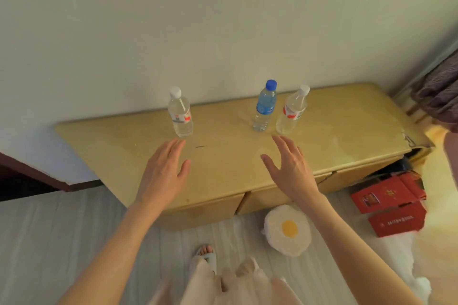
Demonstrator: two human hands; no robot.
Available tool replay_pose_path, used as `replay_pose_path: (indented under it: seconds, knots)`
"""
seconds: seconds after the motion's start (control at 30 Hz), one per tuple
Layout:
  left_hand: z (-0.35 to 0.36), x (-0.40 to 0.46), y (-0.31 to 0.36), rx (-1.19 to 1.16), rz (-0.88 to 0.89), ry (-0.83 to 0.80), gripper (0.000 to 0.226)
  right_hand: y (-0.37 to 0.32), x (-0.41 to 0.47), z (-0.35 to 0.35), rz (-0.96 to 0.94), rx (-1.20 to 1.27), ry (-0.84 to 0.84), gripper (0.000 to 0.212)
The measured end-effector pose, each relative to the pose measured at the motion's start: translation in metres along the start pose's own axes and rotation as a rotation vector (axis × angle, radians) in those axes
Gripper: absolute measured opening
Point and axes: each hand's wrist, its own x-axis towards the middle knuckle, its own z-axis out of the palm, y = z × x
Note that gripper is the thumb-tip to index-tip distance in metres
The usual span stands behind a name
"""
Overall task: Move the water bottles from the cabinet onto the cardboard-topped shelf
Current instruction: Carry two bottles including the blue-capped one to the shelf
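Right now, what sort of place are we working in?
Probably a room in a home, perhaps a bedroom: a low wooden cabinet against a plain wall, a fried-egg plush cushion on the floor, and red gift boxes beside it.

Three clear bottles upright on cardboard top [223, 156]: white-capped bottle [180, 112], blue-capped bottle [265, 106], right bottle [292, 111].

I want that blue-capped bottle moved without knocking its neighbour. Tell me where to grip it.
Grip the blue-capped bottle around its labelled middle, coming from the front-left: it stands upright, and the white-capped bottle crowds its right side. The right hand is nearest.
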Motion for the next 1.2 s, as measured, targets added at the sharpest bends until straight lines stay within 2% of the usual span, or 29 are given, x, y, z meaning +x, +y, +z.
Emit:
replay_pose_path:
  seconds: [0.2,0.37,0.43,0.53,0.67,0.9,1.07,1.2]
  knots:
    - [0.001,0.103,-0.016,-0.027,-0.029,0.045,0.055,0.015,0.118,-0.008,0.060,0.075,0.050,0.043]
    - [0.016,0.161,-0.032,-0.136,-0.233,0.043,0.061,0.029,0.211,-0.004,0.114,0.018,-0.069,0.053]
    - [0.021,0.177,-0.038,-0.164,-0.286,0.024,0.057,0.034,0.234,0.000,0.130,-0.008,-0.123,0.057]
    - [0.028,0.192,-0.045,-0.173,-0.349,0.035,0.043,0.042,0.251,0.009,0.133,0.037,-0.172,0.049]
    - [0.031,0.197,-0.047,-0.188,-0.400,0.083,0.032,0.051,0.256,0.019,0.104,0.102,-0.140,0.041]
    - [0.032,0.197,-0.036,-0.161,-0.328,0.013,0.035,0.048,0.227,0.020,0.126,0.144,-0.106,0.029]
    - [0.030,0.176,-0.033,-0.154,-0.157,-0.139,0.038,0.040,0.168,0.000,0.196,0.250,0.027,0.029]
    - [0.025,0.162,-0.013,-0.253,0.052,-0.219,0.038,0.028,0.099,-0.017,0.309,0.323,0.183,0.030]
